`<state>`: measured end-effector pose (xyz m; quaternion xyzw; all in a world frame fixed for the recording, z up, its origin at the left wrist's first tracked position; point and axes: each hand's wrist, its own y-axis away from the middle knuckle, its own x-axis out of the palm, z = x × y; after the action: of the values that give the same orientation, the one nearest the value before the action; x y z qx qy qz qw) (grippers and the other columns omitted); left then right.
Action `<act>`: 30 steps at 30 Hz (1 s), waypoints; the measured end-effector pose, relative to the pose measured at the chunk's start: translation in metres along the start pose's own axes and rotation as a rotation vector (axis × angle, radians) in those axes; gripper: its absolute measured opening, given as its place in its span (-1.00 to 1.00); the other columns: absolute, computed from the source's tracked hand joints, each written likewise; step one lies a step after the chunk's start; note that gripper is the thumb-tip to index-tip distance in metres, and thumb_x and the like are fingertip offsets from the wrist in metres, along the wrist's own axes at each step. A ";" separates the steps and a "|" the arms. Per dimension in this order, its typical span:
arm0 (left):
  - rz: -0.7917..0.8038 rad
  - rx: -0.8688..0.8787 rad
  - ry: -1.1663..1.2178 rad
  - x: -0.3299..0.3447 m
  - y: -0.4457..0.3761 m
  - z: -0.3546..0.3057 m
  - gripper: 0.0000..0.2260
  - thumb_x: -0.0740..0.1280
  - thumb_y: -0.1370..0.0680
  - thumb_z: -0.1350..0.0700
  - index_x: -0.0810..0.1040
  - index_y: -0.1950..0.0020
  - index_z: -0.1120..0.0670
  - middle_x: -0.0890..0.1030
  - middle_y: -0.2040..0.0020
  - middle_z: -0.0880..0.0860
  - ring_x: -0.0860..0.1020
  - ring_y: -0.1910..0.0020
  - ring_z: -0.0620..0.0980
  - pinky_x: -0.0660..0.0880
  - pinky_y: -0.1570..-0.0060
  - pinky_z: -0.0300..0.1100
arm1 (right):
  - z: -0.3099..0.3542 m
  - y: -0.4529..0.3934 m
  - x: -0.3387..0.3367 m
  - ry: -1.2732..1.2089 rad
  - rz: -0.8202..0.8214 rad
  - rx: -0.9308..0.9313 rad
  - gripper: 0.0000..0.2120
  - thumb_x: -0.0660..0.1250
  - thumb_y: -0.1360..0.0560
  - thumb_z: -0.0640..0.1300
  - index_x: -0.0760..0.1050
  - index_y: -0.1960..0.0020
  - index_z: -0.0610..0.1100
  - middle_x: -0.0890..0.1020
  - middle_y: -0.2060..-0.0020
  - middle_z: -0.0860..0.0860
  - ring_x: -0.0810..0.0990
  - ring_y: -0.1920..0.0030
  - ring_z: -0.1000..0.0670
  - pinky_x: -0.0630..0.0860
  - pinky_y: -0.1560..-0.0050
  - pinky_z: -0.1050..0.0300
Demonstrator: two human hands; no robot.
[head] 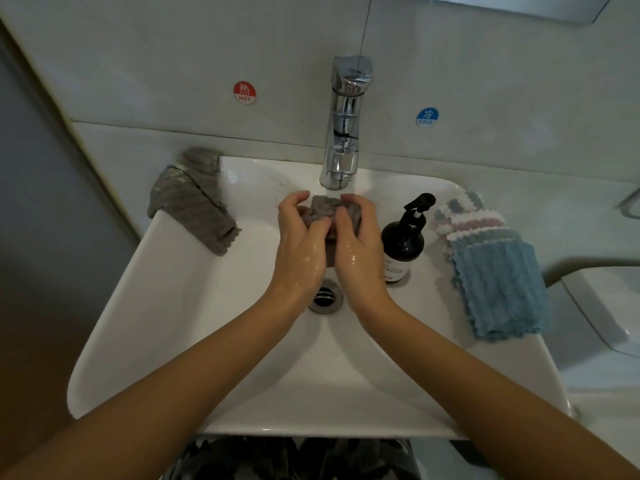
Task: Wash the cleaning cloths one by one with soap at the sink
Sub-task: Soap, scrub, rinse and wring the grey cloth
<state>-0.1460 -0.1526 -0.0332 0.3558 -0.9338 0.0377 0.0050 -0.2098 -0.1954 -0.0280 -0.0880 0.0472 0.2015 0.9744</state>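
A bunched grey cloth [322,211] sits over the sink [180,306] basin, just below the tap [344,126]. The wet left hand [301,237] and right hand [360,240] both curl their fingers round it. Right of the fingers stands a soap bottle [401,244], then stacked cloths [491,268]; left, another grey cloth [194,199] drapes the rim.

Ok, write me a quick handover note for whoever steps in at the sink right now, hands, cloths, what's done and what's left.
Left hand and right hand, both wet, grip one bunched grey cloth over the basin, below the tap.
Another grey cloth lies draped over the basin's left rim.
Stack of blue and pink cloths sits on the right rim, beside the soap bottle.
Done: the draped cloth, possibly.
Left: finish this cloth, then the stack.
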 end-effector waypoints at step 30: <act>-0.104 0.159 -0.156 0.011 -0.008 0.014 -0.77 0.23 -0.64 0.09 0.41 0.21 0.06 0.46 0.39 -0.11 0.44 0.42 -0.22 0.38 0.37 -0.36 | -0.008 -0.010 0.003 -0.014 -0.061 0.066 -0.89 0.18 -0.65 -0.08 0.38 0.07 0.01 0.57 0.24 0.06 0.58 0.23 0.11 0.55 0.18 0.13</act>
<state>-0.1488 -0.1671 -0.0458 0.4050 -0.9056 0.0836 -0.0942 -0.2038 -0.2049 -0.0348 -0.0560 0.0444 0.1705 0.9828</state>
